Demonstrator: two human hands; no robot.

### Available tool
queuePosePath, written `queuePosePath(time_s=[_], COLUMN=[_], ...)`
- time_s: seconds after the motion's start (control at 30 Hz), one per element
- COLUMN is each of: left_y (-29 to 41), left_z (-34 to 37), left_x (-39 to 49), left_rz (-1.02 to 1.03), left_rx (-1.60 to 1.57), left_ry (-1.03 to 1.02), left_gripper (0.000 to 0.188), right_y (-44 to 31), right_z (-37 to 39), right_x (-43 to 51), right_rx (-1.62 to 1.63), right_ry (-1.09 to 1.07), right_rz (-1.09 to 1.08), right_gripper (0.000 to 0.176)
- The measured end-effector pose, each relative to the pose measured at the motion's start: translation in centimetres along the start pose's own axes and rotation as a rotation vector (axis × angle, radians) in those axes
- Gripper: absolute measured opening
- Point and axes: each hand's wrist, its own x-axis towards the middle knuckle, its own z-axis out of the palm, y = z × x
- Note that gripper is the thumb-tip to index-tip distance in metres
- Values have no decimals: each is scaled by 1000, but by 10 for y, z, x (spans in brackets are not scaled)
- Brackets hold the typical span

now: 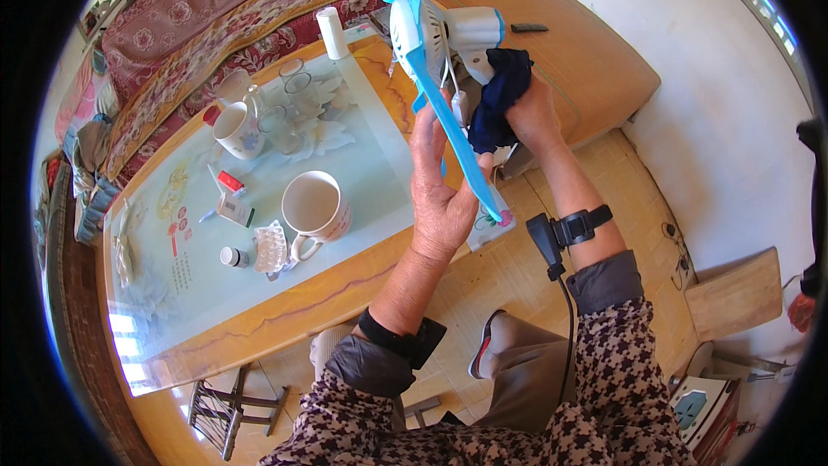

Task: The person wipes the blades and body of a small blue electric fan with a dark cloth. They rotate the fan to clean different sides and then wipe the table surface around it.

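An electric fan with a white motor housing point(475, 27) and light blue blades point(453, 133) stands at the near right end of the glass-topped table. My left hand point(441, 197) is at the fan, with one blade crossing between its fingers and thumb. The blade hides part of the palm, so whether the hand grips the blade or the stand behind it is unclear. My right hand point(535, 118) holds a bunched dark navy cloth point(495, 107) against the fan's white neck point(477, 66). A white cord with a small inline piece point(459, 107) hangs beside the cloth.
On the table point(381, 188) are a large mug point(314, 204), a flowered mug point(238, 133), drinking glasses point(301, 94), a blister pack point(270, 247), a small bottle point(233, 257) and a white roll point(332, 32). A brown wooden surface point(601, 71) bears a remote control point(529, 28). A folding stool point(226, 411) stands below.
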Motion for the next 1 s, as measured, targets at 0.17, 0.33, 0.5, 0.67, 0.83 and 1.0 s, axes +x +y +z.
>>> queuePosePath(time_s=[0.17, 0.33, 0.5, 0.67, 0.83, 1.0], left_y=[1, 2, 2, 1, 3, 8], left_z=[2, 5, 8, 9, 10, 15], left_x=[0, 1, 2, 3, 3, 9], left_rz=[23, 15, 24, 33, -45, -57], left_rx=[-7, 2, 0, -13, -31, -20], left_ry=[-1, 0, 3, 5, 4, -2], left_gripper=[83, 83, 82, 83, 86, 88], right_y=[0, 3, 4, -3, -18, -24], right_z=[0, -2, -5, -13, -18, -24], right_x=[0, 1, 0, 6, 12, 15], right_rx=[-18, -24, -5, 110, 6, 45], right_ry=[12, 26, -15, -67, -67, -54], right_rz=[-56, -72, -59, -6, 34, 131], right_gripper=[38, 36, 42, 41, 46, 36])
